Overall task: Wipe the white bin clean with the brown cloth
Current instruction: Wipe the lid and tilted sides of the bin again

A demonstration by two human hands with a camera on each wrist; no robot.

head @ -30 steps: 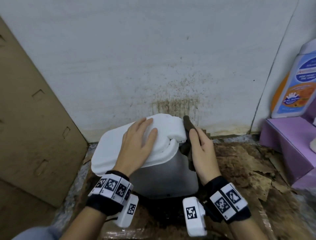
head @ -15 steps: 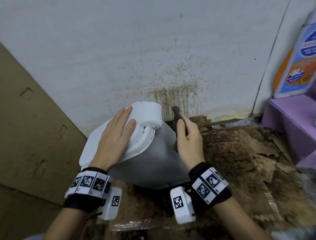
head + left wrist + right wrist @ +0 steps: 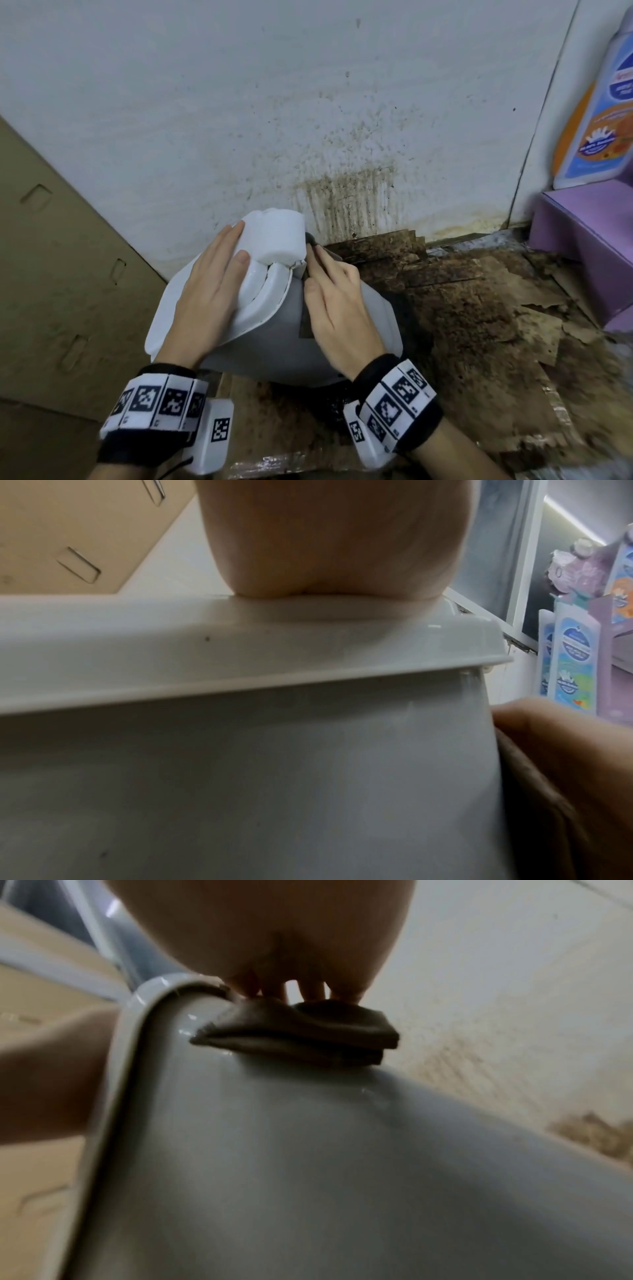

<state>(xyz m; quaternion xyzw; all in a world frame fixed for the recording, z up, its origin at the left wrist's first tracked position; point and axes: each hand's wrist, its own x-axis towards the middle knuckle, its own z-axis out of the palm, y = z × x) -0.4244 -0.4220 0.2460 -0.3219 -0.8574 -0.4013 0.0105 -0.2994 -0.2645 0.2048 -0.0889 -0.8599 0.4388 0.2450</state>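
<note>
even indoor light; wrist views blurred, dim (head view bends at edges)

Tilted white bin (image 3: 274, 329), folded brown cloth (image 3: 301, 1037) against side

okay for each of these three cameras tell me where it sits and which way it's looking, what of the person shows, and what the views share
Head: above, looking down at the tilted white bin by the stained wall; left hand and right hand show.
Left wrist: below the palm, looking along the lid; palm heel shows.
Right wrist: beneath the hand, looking up the bin's side at the brown cloth; fingers show.
Shared: all see the bin.
</note>
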